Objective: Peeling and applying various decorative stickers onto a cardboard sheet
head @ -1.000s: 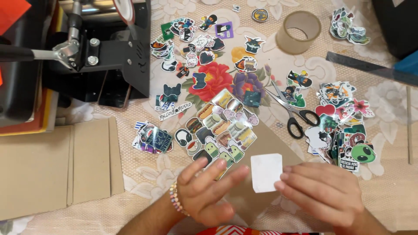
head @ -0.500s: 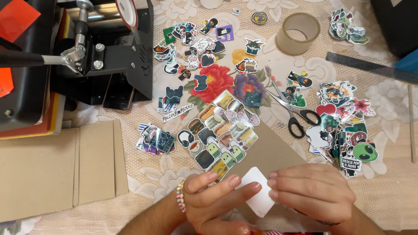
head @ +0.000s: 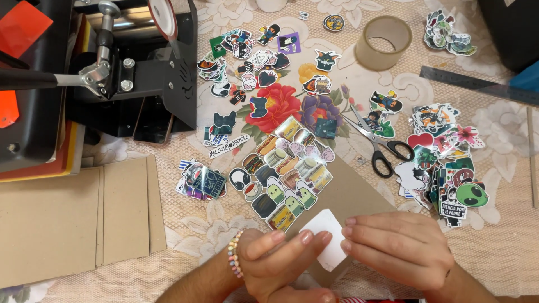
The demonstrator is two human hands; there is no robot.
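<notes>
My left hand and my right hand meet near the bottom edge, both pinching a small white rounded paper piece. The white piece lies tilted over a brown cardboard piece. A clear sheet of several food and ghost stickers rests on that cardboard just above my left fingers. A beaded bracelet circles my left wrist.
Many loose stickers are scattered over the floral tablecloth. Scissors lie right of centre, a tape roll and a metal ruler farther back. A black press machine stands at left, flat cardboard pieces below it.
The white piece has turned from lying square to tilted, and both hands have closed in on it from its sides. The view has shifted slightly.
</notes>
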